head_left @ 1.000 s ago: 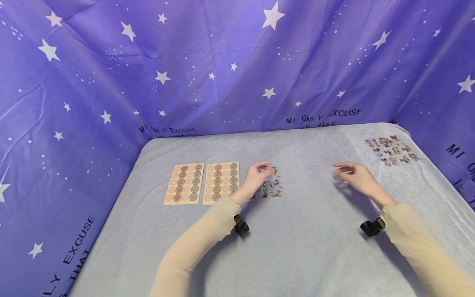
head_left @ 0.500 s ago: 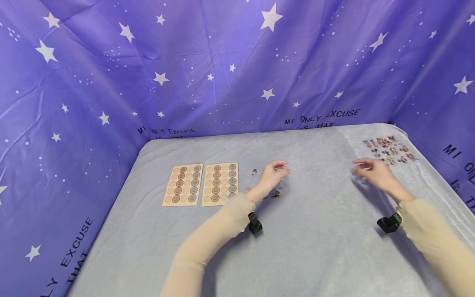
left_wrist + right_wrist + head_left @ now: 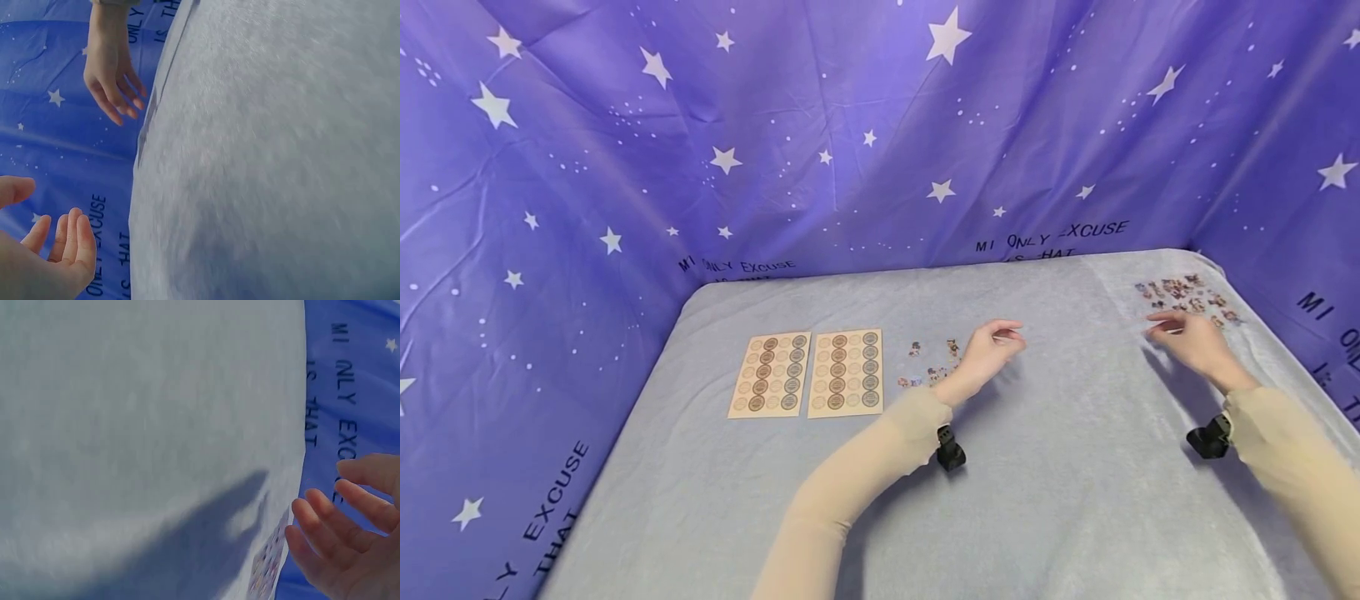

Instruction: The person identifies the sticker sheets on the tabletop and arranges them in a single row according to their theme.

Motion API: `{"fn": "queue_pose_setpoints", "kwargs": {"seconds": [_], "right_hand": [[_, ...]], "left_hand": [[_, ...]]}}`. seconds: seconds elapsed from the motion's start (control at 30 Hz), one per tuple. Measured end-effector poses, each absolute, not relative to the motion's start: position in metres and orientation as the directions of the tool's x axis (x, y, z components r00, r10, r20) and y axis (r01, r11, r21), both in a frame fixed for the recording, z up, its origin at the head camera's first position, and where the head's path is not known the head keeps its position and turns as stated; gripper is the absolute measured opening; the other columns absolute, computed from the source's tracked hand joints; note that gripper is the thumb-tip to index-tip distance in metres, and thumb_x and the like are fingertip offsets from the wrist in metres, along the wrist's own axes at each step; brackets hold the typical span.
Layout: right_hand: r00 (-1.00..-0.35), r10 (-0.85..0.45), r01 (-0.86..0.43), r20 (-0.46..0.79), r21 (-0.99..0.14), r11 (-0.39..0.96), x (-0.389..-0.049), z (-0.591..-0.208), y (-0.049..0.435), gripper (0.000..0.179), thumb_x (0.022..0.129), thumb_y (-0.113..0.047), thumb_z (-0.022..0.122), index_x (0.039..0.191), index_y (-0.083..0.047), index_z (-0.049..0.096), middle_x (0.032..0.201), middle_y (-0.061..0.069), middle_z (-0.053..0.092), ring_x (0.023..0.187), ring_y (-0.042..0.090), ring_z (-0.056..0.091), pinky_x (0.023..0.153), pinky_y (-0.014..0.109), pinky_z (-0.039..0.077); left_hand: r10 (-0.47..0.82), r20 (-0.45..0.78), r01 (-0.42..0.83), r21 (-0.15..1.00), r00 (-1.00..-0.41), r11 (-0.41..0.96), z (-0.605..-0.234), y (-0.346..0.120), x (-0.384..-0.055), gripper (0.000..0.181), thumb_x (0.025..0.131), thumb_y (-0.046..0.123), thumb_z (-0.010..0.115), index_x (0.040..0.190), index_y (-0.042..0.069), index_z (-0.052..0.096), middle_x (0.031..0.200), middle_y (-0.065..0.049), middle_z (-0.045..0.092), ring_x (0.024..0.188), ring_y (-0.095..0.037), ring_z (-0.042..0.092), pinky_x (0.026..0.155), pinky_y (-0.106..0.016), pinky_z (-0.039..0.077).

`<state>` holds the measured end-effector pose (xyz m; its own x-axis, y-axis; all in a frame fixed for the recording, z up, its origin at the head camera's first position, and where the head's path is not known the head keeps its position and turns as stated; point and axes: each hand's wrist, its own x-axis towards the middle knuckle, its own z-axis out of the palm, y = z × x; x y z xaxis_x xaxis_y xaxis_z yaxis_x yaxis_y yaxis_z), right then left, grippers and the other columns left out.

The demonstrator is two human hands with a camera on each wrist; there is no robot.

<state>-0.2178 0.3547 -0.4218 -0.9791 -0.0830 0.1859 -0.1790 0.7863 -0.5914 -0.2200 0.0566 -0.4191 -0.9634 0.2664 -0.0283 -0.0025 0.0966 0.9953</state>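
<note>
My left hand [image 3: 991, 354] hovers over the table just right of a patch of small cartoon stickers [image 3: 915, 349], and its forearm hides part of them. In the left wrist view the left hand [image 3: 56, 262] has loosely bent fingers with nothing between them. Farther right, my right hand [image 3: 1198, 346] is in the air at the near edge of a second group of cartoon stickers [image 3: 1183, 287], covering a little of it. The right wrist view shows the right hand [image 3: 350, 537] with fingers spread and relaxed, holding nothing; the sticker sheet [image 3: 269, 556] lies beyond its fingertips.
Two tan sheets of round stickers, a left sheet [image 3: 769, 375] and a right sheet [image 3: 846, 372], lie side by side on the left of the grey cloth-covered table [image 3: 1060, 500]. A purple star-printed curtain [image 3: 850, 100] stands behind and at both sides.
Both hands have moved to the right, the right one coming up to the far-right stickers. More of the middle stickers shows on the left hand's left side. Neither hand has picked anything up.
</note>
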Motion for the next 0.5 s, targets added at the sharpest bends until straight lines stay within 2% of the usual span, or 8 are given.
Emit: {"fn": "queue_pose_setpoints", "kwargs": {"seconds": [0.17, 0.37, 0.5], "right_hand": [[-0.979, -0.034, -0.144, 0.201, -0.567, 0.811, -0.224, -0.424, 0.369, 0.028, 0.082, -0.01, 0.055, 0.103, 0.009, 0.056, 0.085, 0.028, 0.061, 0.061, -0.022, 0.033, 0.05, 0.012, 0.036], [-0.979, 0.008, -0.109, 0.205, -0.55, 0.828, -0.237, -0.425, 0.386, 0.03, 0.081, -0.009, 0.053, 0.101, 0.012, 0.055, 0.085, 0.032, 0.058, 0.056, -0.02, 0.032, 0.051, 0.014, 0.035], [-0.971, 0.099, -0.035, 0.217, -0.541, 0.841, -0.242, -0.429, 0.398, 0.033, 0.081, -0.013, 0.051, 0.103, 0.012, 0.054, 0.087, 0.034, 0.057, 0.053, -0.018, 0.029, 0.055, 0.025, 0.039]], "left_hand": [[0.281, -0.019, 0.004, 0.997, -0.96, 0.082, -0.419, 0.071, -0.22, 0.027, 0.079, 0.002, 0.061, 0.106, 0.001, 0.06, 0.084, -0.005, 0.062, 0.065, -0.007, 0.054, 0.053, -0.015, 0.044], [0.302, -0.015, 0.007, 0.997, -0.953, 0.072, -0.422, 0.088, -0.221, 0.028, 0.08, 0.003, 0.061, 0.108, 0.001, 0.06, 0.08, 0.0, 0.06, 0.071, -0.016, 0.059, 0.056, -0.02, 0.047], [0.308, -0.013, 0.006, 0.998, -0.951, 0.061, -0.423, 0.099, -0.221, 0.028, 0.08, 0.004, 0.061, 0.109, 0.001, 0.059, 0.082, -0.001, 0.061, 0.074, -0.018, 0.06, 0.061, -0.028, 0.051]]}}
